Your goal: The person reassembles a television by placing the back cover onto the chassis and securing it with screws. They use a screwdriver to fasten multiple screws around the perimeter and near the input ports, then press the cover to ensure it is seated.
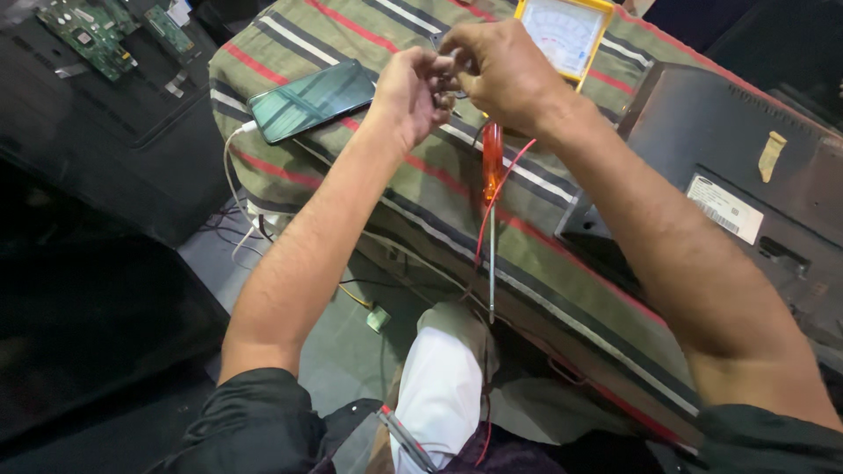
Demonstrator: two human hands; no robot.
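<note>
Near the top middle of the frame, the left hand and right hand meet, fingers pinched closed on a small part too tiny to identify, just above the orange screwdriver lying on the striped cloth, beside the phone.

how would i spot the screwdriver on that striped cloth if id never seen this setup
Start at the striped cloth covering the bench, then look just below the two hands working together near its top. The screwdriver lies there pointing toward the person, beside a thin red wire. Its clear orange handle and long metal shaft single it out.
</note>
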